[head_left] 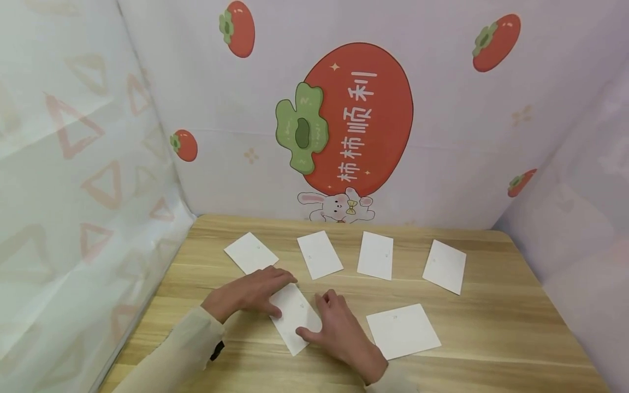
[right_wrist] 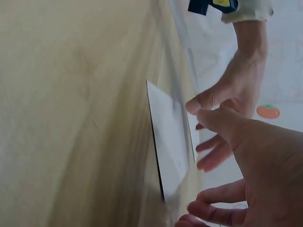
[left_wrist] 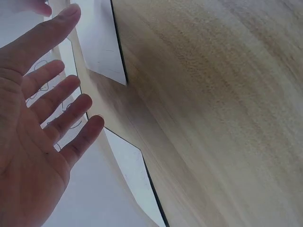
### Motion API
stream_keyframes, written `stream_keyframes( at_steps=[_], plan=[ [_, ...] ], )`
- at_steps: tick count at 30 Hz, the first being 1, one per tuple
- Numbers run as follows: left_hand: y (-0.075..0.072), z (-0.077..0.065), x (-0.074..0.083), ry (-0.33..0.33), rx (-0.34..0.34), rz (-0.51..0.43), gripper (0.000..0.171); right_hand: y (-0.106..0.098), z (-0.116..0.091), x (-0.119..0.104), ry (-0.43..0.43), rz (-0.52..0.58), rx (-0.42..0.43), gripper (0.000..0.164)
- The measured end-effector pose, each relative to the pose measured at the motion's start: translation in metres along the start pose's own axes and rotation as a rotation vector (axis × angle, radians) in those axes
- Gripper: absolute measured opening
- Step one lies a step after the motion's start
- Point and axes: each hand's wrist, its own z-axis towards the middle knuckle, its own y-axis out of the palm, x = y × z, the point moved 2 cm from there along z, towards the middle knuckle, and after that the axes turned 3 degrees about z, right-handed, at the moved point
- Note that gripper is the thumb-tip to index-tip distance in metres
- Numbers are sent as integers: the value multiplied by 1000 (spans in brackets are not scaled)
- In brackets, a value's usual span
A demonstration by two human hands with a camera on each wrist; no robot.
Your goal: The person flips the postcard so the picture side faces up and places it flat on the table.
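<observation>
"Head view: where's the card (head_left: 296, 316)?"
"At 6 o'clock, between my left hand (head_left: 253, 292) and right hand (head_left: 344, 334); probably light, stiff, best pinched along 2 long edges."
"Left wrist?"
"At 9 o'clock, my fingers spread wide, holding nothing."
"Right wrist?"
"At 4 o'clock, my thumb and fingers gape, gripping nothing."

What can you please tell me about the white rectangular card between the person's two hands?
The white rectangular card looks like thin, stiff paper, with a faint mark toward its far end, too small to read. It lies flat on the light wood-grain table, slanted, its long sides running from upper left to lower right in the head view. There, the left hand hides its far left corner and the right hand overlaps its right side; whether either touches it is unclear.
</observation>
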Motion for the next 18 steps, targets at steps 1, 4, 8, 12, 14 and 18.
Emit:
stream_keyframes(
  at_steps=[1,4,8,12,14,18],
  plan=[
    [1,-1,0,1,-3,2,79,2,-2,-2,2,-2,2,81],
    [1,-3,1,3,-20,-1,85,11,-6,-9,5,-30,2,87],
    [2,-4,3,18,-52,5,92,20,-11,-17,6,-85,-1,94],
    [4,-4,4,29,-64,34,96,27,-14,-23,23,-173,-4,103],
    [4,-3,3,26,-66,53,95,29,-13,-26,32,-210,-1,104],
    [5,0,2,14,-67,80,90,30,-11,-29,48,-262,11,100]
  ],
)
